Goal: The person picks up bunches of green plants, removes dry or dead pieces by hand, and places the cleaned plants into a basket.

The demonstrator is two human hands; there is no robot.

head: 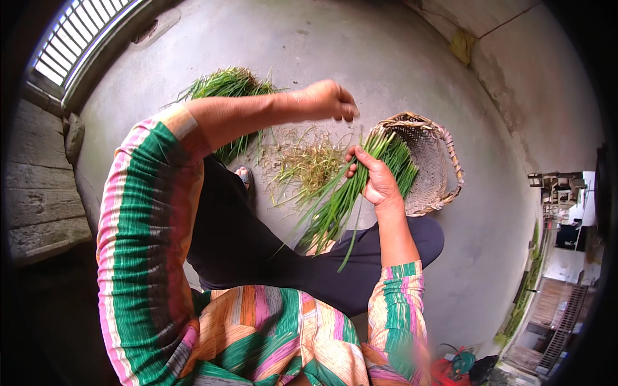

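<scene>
My right hand (379, 181) is closed around a bunch of long green stalks (333, 207) with pale ends, probably chives or a similar leafy plant. The pale ends point up toward the basket rim, and the leaves hang over my lap. My left hand (344, 103) is above and left of the bunch, fingers curled; blur hides whether anything is between the fingertips. A woven basket (434, 193) lies tilted at the right, with more green stalks (405, 166) at its opening, beside my right hand. Loose yellowed trimmings (309, 164) are scattered on the floor to the left of the bunch.
A pile of green stalks (227, 83) lies on the concrete floor (328, 43), partly hidden behind my left forearm. My sandalled foot (245, 176) is near the trimmings. Wooden boards (43, 188) stand at the far left, below a barred window (77, 34). Red and green items (454, 366) are at lower right.
</scene>
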